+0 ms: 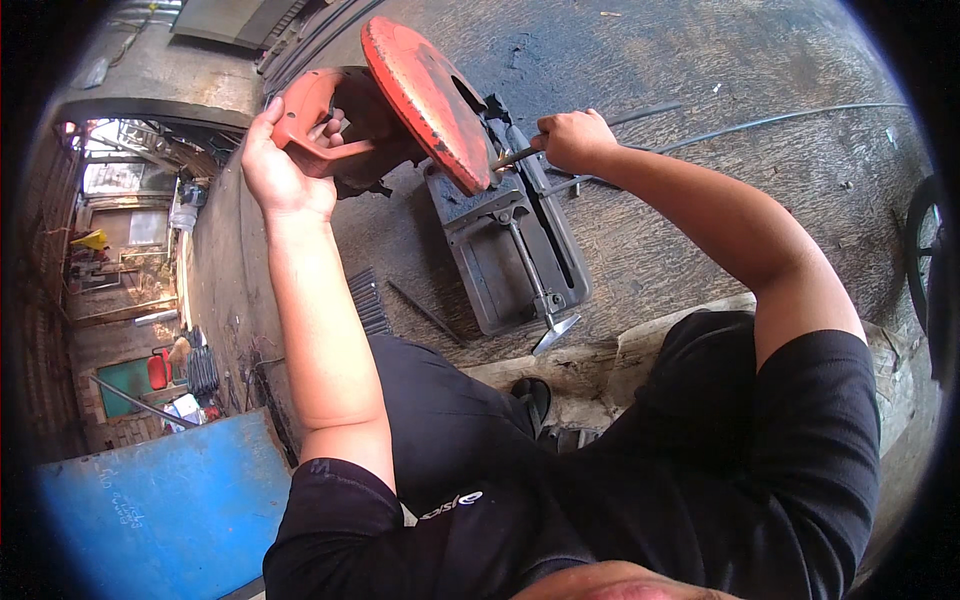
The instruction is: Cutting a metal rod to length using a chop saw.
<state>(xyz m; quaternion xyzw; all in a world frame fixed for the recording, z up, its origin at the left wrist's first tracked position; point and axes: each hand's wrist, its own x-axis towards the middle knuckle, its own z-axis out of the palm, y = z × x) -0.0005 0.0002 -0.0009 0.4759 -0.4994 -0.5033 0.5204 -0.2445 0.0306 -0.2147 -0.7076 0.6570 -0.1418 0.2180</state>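
A cut-off saw with a worn red blade guard [425, 105] stands on the floor in front of me. My left hand [288, 170] is closed around its red D-shaped handle [303, 105], left of the guard. On the other side, my right hand [577, 140] grips a dark metal rod [645, 114], which runs under the guard's lower right edge. A small orange glow shows where the rod meets the saw; the blade itself is hidden by the guard. The grey saw base [490, 312] carries a screw clamp [523, 258] with a pale metal crank handle [556, 334].
Several short cut rods [370, 302] lie in a row left of the base, with a single rod [425, 312] beside them. A long thin rod [790, 118] stretches away to the right. A blue sheet [165, 510] is at lower left. A dark wheel-like ring [918, 250] stands at far right.
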